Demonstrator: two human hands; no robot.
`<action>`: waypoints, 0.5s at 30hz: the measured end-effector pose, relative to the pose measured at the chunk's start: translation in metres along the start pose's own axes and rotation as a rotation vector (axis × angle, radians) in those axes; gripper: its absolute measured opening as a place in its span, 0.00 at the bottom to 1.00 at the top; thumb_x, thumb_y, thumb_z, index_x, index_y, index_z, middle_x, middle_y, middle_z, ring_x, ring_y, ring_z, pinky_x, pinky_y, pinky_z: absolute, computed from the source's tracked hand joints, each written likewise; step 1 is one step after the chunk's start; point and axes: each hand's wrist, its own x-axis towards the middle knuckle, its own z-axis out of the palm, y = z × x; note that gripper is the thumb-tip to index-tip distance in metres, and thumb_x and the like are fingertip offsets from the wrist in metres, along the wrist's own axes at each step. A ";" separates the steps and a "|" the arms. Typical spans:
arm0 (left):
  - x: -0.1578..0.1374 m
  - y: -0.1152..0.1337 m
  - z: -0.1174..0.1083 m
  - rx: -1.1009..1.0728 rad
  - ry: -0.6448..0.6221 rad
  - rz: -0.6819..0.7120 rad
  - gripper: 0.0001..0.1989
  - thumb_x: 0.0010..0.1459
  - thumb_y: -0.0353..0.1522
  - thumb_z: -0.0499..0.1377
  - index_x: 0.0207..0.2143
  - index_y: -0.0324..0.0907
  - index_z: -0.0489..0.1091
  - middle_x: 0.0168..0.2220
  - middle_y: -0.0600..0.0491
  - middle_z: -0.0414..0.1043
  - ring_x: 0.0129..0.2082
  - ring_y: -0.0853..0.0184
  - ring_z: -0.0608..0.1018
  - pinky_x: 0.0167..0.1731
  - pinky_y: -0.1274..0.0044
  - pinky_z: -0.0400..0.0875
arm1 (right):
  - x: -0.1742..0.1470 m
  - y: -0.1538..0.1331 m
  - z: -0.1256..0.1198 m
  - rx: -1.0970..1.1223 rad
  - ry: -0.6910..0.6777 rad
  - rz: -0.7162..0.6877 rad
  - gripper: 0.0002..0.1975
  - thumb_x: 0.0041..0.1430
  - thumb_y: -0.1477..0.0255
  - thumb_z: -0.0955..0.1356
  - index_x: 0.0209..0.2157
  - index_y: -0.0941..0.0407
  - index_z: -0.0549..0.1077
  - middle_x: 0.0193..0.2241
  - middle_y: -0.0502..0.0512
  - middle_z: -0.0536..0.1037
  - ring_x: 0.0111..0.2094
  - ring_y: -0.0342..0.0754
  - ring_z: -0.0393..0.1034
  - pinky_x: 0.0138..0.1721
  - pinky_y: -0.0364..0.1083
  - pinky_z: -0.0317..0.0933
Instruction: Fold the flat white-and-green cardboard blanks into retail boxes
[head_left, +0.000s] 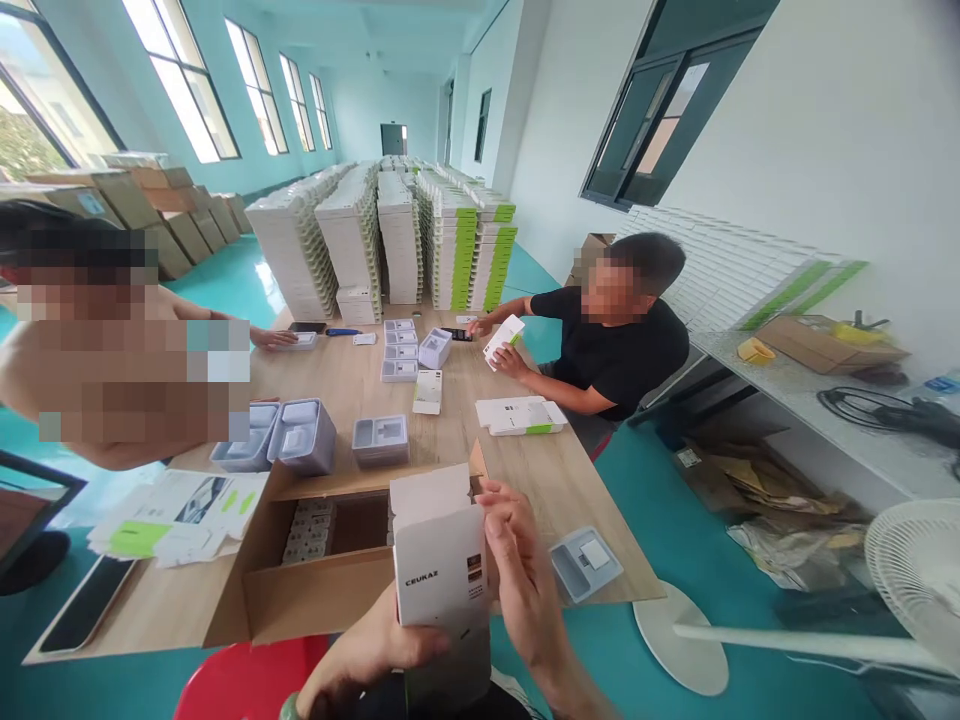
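The worktop (540, 490) has an open carton (322, 600) at its near edge. In front of the carton's right end a white box (439, 575) is held up, roughly upright, its top flap (431, 490) raised. It looks like thin card: probably light, stiff along the folds, yielding mid-panel, smooth and easily dented, so the lower side edges seem the best hold. A tray (570, 560) lies right of the carton. The left hand (401, 640), on the carton's near side, is closed round the box's lower part, thumb across the front. The right hand (517, 570), between carton and tray, is half curled at the box's upper right edge; I cannot tell whether it pinches.
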 end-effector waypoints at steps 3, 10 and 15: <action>-0.004 0.011 0.003 0.037 -0.034 0.017 0.41 0.48 0.49 0.70 0.61 0.39 0.70 0.61 0.40 0.74 0.60 0.41 0.73 0.60 0.57 0.66 | 0.006 -0.009 -0.011 -0.162 0.089 -0.360 0.18 0.69 0.75 0.66 0.59 0.53 0.67 0.57 0.63 0.70 0.57 0.53 0.69 0.51 0.52 0.72; -0.011 0.032 0.016 0.118 -0.007 0.059 0.34 0.47 0.33 0.64 0.59 0.42 0.71 0.61 0.50 0.73 0.61 0.47 0.69 0.62 0.60 0.63 | 0.030 -0.044 -0.022 -0.300 -0.237 -0.638 0.14 0.72 0.76 0.63 0.56 0.56 0.70 0.45 0.59 0.80 0.47 0.51 0.74 0.53 0.53 0.67; -0.017 0.042 0.020 0.087 -0.075 0.128 0.32 0.48 0.31 0.65 0.59 0.45 0.71 0.55 0.52 0.76 0.58 0.50 0.73 0.59 0.62 0.68 | 0.031 -0.057 -0.029 -0.144 -0.370 -0.706 0.08 0.69 0.77 0.66 0.47 0.54 0.73 0.30 0.50 0.80 0.31 0.46 0.74 0.47 0.53 0.71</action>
